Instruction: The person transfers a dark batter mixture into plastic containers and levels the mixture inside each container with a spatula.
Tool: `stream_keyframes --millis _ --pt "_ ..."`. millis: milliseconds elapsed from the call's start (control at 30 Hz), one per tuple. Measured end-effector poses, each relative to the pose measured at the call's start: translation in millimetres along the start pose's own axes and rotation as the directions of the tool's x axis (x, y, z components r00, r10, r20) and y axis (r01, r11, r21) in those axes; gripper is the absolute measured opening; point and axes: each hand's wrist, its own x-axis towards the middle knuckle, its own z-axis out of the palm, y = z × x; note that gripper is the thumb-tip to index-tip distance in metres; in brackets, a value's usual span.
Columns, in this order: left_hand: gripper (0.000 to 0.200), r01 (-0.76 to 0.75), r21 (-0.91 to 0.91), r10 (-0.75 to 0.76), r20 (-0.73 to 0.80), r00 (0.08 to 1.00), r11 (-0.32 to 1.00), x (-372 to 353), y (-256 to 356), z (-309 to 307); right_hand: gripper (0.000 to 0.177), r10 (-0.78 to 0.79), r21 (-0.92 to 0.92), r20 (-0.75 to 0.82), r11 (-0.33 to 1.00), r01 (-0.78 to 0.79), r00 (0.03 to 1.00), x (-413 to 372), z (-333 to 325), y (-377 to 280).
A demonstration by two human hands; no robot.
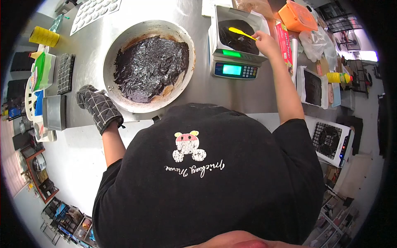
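Note:
My right hand (268, 43) is closed on the handle of a yellow spatula (240, 32). The spatula's head lies over dark brown batter (231, 39) spread in a paper-lined rectangular pan (261, 25). This pan sits on a digital kitchen scale (233, 71) with a lit green display. My left hand (98, 106) wears a black checked oven mitt, which hides its fingers. The mitt is right beside the lower left rim of a wide round metal pan (108, 53), which holds a thick mass of the same dark batter (151, 68).
A second checked mitt (65, 73) and a dark rectangular tin (54, 112) lie left. On the right are a baking paper box (284, 47), an orange tub (297, 16), another filled lined pan (311, 87) and a yellow-capped bottle (339, 77). A black-grated stove (328, 138) stands lower right.

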Motion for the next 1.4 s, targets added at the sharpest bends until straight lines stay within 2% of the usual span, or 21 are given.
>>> stream_keyframes --millis 167,233,333,367,400,467,500,667,733,833,1067,1400 --pt "0.011 0.008 -0.004 -0.008 -0.004 1.0 1.0 0 -1 -3 0.027 0.008 0.063 -0.062 0.998 -0.004 0.998 5 6 7" --pt "0.011 0.015 0.003 -0.014 -0.013 1.0 1.0 1 -2 -1 0.027 -0.002 0.148 -0.147 0.989 0.024 0.989 7 7 12" --pt "0.011 0.019 0.015 -0.018 -0.041 0.999 1.0 0 -2 -2 0.027 -0.023 0.151 -0.172 0.987 0.049 0.985 5 -2 15" --pt "0.011 0.02 0.016 -0.019 -0.049 0.999 1.0 3 -2 -8 0.028 -0.041 0.13 -0.222 0.989 0.071 0.974 4 -5 16" --pt "0.012 0.021 0.016 -0.02 -0.054 0.998 1.0 2 -2 -8 0.028 -0.045 0.13 -0.221 0.989 0.076 0.974 6 -9 16" --pt "0.012 0.024 0.011 -0.023 -0.052 0.998 1.0 1 -2 -8 0.029 0.03 0.078 -0.141 0.997 -0.019 0.99 7 -18 21" --pt "0.012 0.026 0.007 -0.026 -0.046 0.999 1.0 2 -3 -6 0.03 -0.054 -0.037 -0.203 0.998 0.048 0.978 14 -14 33" --pt "0.012 0.035 -0.014 -0.035 -0.011 0.999 0.999 -1 -4 -5 0.028 0.063 -0.086 -0.205 0.993 -0.082 0.977 17 -30 27" --pt "0.012 0.037 -0.018 -0.037 -0.007 0.999 0.999 -1 -4 -6 0.027 0.057 -0.213 -0.12 0.974 -0.081 0.991 20 -35 26" --pt "0.012 0.042 -0.021 -0.042 -0.01 0.999 0.999 -1 -4 -5 0.026 0.045 -0.31 -0.05 0.949 -0.059 0.998 22 -34 28" --pt "0.013 0.059 -0.022 -0.059 -0.011 0.998 0.998 -1 -4 -8 0.026 0.054 -0.305 -0.016 0.951 -0.056 0.998 11 -29 18" --pt "0.013 0.071 -0.029 -0.071 0.004 0.997 0.997 -1 -4 -7 0.023 -0.074 -0.172 0.006 0.982 0.074 0.997 1 -21 18"
